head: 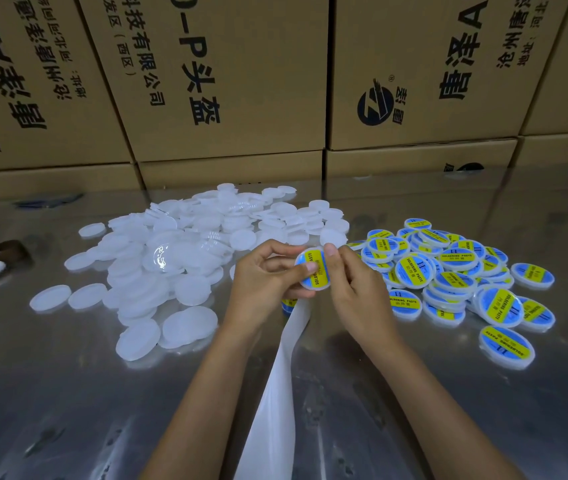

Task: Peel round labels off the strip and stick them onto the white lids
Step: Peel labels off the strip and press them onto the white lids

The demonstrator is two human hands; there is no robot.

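We cannot see the lower end of the white backing strip [275, 393], which runs off the bottom edge, nor its upper end, hidden behind the left hand [265, 275]. The held lid [313, 271] is partly covered by fingers of both hands, including the right hand [355, 289]. The cardboard boxes [223, 81] are cut at the top and sides. A dark object [9, 249] at far left is too dim to identify.

Both bare forearms reach in from near edge, converging toward centre. Left hand [261, 271] raised, fingers curled, thumb pressed across toward right. Right hand [351, 285] close beside it, fingers curled, thumb and forefinger pinching at top. Hands nearly touching, both gripping same small round item.
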